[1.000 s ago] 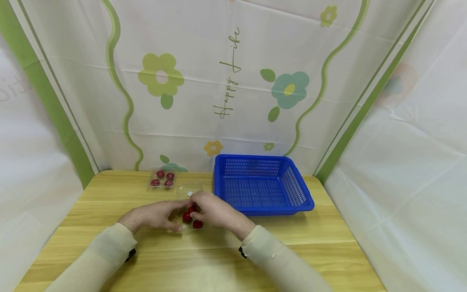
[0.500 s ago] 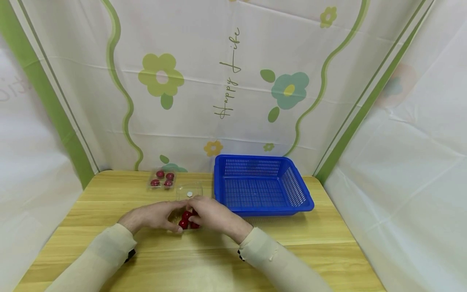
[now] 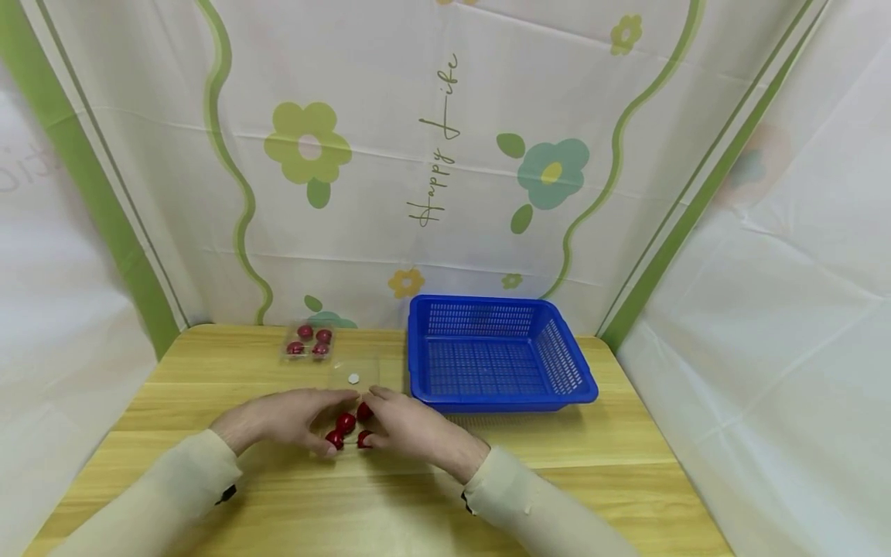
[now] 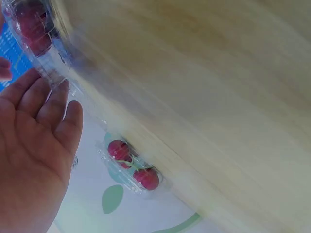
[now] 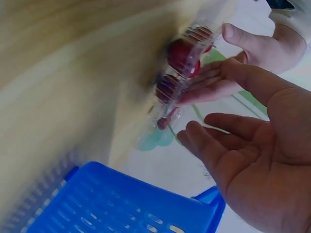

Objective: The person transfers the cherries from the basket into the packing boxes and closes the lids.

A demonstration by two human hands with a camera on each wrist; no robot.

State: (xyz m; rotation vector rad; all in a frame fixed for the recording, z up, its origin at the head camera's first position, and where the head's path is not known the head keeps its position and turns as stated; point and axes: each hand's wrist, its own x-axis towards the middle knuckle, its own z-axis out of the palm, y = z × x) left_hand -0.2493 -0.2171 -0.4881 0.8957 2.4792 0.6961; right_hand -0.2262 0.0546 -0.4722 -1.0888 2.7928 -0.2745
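In the head view, a clear plastic box (image 3: 341, 367) lies with its lid folded back, a white sticker on the lid. Several shiny red round fruits (image 3: 345, 422) sit in its near half. My left hand (image 3: 288, 418) is at the box's left side, fingers extended. On the opposite side is my right hand (image 3: 421, 433), partly covering the fruits there. The left wrist view shows the left hand (image 4: 36, 145) palm up with loose fingers at the box. Slightly bent fingers of my right hand (image 5: 262, 160) lie beside the box in the right wrist view, gripping nothing visible.
A second clear box with several red fruits (image 3: 305, 332) stands at the table's back left. To the right of the hands is a blue perforated plastic basket (image 3: 504, 405). A printed white curtain (image 3: 376, 201) closes off the back of the wooden table (image 3: 557, 495).
Both hands and the open box have shifted slightly left and toward the person. The right fingers have spread, uncovering more fruits. The basket and second box stay put.
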